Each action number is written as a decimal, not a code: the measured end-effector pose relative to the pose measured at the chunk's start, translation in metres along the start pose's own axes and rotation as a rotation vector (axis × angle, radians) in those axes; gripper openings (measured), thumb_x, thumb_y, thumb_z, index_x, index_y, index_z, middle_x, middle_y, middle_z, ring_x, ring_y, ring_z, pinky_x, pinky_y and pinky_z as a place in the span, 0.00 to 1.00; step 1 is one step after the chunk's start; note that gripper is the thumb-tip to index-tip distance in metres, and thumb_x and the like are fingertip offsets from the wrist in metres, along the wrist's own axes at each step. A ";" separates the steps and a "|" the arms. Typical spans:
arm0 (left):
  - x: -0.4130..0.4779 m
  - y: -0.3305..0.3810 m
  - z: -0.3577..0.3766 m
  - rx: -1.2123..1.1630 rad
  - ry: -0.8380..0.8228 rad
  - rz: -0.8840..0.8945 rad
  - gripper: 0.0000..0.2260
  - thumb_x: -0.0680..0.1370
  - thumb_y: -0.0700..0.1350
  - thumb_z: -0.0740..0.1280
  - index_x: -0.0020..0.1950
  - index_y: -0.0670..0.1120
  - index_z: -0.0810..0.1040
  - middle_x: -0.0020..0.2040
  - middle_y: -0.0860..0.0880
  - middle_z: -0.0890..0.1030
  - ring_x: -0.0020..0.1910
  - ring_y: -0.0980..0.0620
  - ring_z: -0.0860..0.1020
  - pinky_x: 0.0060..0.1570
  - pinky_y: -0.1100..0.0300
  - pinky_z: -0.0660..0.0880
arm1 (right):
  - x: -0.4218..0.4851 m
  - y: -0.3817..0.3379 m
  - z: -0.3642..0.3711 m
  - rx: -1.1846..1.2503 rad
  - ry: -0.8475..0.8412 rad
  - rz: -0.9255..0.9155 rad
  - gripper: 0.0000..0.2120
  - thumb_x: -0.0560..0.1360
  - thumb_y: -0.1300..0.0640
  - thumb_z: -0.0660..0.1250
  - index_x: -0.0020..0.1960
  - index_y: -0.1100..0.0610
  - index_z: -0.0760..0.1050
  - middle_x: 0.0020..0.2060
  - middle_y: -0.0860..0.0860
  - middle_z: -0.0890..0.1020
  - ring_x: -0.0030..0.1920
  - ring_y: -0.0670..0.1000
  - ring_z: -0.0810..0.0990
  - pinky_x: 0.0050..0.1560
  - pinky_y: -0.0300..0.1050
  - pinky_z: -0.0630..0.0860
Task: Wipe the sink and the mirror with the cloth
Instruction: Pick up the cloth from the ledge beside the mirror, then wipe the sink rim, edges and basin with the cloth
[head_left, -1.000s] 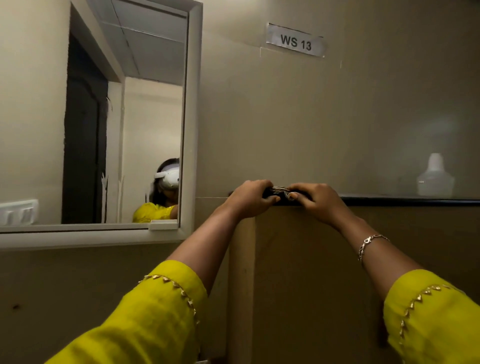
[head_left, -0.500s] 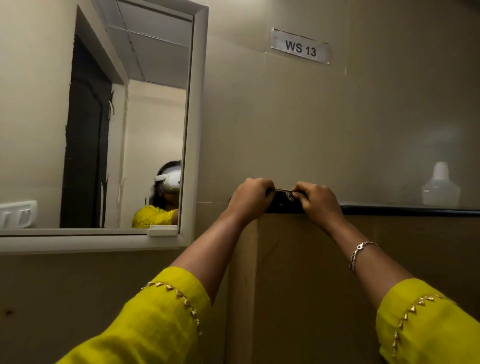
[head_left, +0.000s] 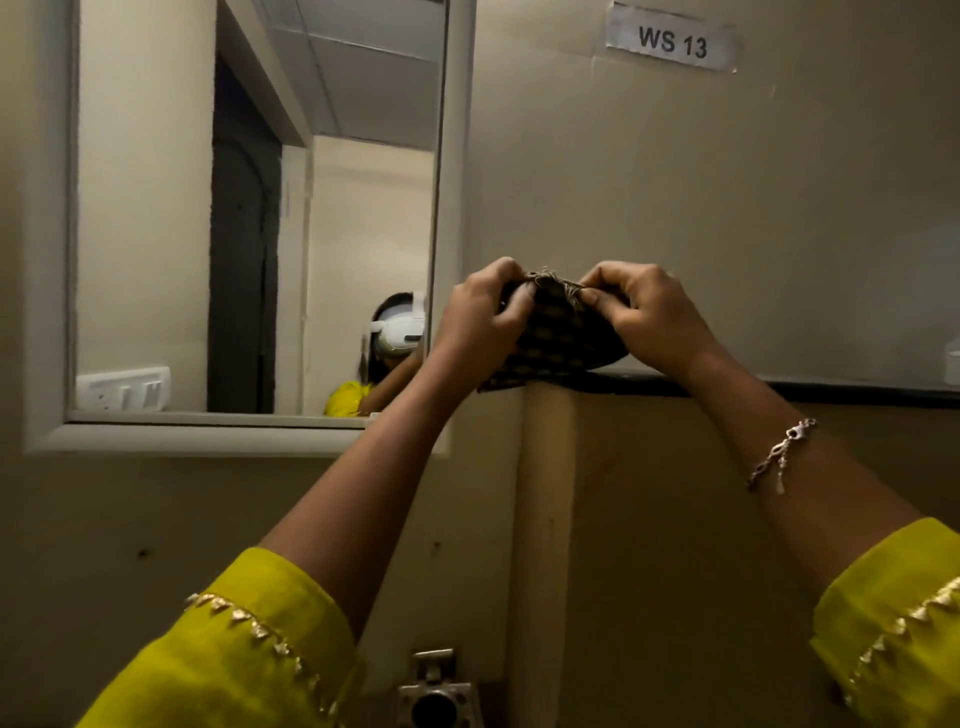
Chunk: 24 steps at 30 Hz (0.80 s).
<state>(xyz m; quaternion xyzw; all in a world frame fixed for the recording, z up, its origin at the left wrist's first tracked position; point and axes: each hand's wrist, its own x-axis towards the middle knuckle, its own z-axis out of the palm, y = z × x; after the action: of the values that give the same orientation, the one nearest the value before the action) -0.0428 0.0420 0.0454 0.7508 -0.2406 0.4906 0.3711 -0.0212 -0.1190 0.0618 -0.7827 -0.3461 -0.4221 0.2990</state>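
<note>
A dark checked cloth (head_left: 558, 338) with a frayed edge hangs between both my hands just above a black ledge (head_left: 831, 391). My left hand (head_left: 480, 317) pinches its left side and my right hand (head_left: 644, 312) pinches its right side. The cloth's lower edge still touches the ledge's corner. The white-framed mirror (head_left: 156, 234) is on the wall to the left, at about hand height. The sink is out of sight; only a metal tap top (head_left: 434, 696) shows at the bottom edge.
A beige wall with a "WS 13" label (head_left: 672, 41) faces me. A boxed beige column (head_left: 545, 519) runs down under the ledge corner. A white object (head_left: 953, 364) sits on the ledge at the far right edge.
Both hands have lifted the cloth up off the ledge, and it now hangs open between them. The view has dropped and shifted, bringing the tap into sight.
</note>
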 end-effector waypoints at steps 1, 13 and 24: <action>-0.006 -0.003 -0.008 0.002 0.010 -0.020 0.08 0.77 0.43 0.60 0.46 0.38 0.75 0.38 0.45 0.75 0.39 0.49 0.72 0.39 0.56 0.69 | -0.001 -0.007 0.006 0.038 -0.026 -0.001 0.06 0.77 0.61 0.62 0.42 0.56 0.76 0.31 0.45 0.75 0.33 0.41 0.71 0.32 0.27 0.66; -0.126 -0.036 -0.101 -0.054 -0.168 -0.424 0.06 0.78 0.42 0.59 0.45 0.45 0.75 0.42 0.47 0.77 0.43 0.50 0.75 0.47 0.54 0.72 | -0.082 -0.055 0.114 0.842 -0.559 0.199 0.07 0.75 0.55 0.62 0.44 0.57 0.77 0.35 0.47 0.80 0.36 0.42 0.79 0.34 0.32 0.74; -0.239 -0.091 -0.138 0.118 -0.458 -0.768 0.04 0.76 0.40 0.63 0.46 0.43 0.77 0.43 0.46 0.79 0.46 0.48 0.78 0.53 0.51 0.74 | -0.196 -0.095 0.239 1.126 -1.155 0.706 0.14 0.69 0.54 0.67 0.52 0.60 0.76 0.45 0.57 0.83 0.45 0.54 0.84 0.43 0.45 0.81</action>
<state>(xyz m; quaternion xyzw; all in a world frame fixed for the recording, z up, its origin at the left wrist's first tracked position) -0.1502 0.2068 -0.1695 0.8948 0.0079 0.1512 0.4200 -0.0677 0.0609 -0.2030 -0.6714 -0.3378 0.3903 0.5318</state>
